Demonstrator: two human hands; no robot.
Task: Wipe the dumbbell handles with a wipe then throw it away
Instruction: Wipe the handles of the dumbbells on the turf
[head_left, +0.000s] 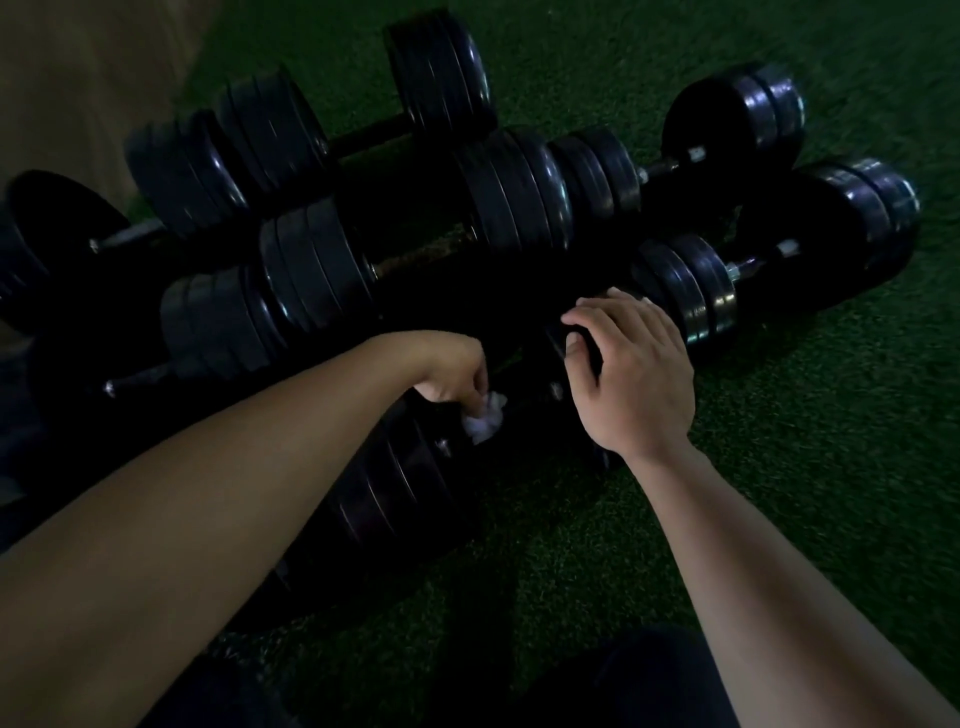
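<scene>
Several black dumbbells lie side by side on green turf. My left hand (453, 375) pinches a crumpled white wipe (485, 418) and holds it down in the dark gap of the nearest dumbbell (400, 483), where its handle is hidden in shadow. My right hand (631, 374) rests on top of that dumbbell's right-hand weight plates (584, 343), fingers curved over their edge.
More dumbbells fill the back: one to the right (691, 291) with a bare metal handle, a large one in the middle (519, 192), others at the left (218, 322). Green turf (779, 467) spreads to the right and front. A tan floor strip (78, 78) lies at the top left.
</scene>
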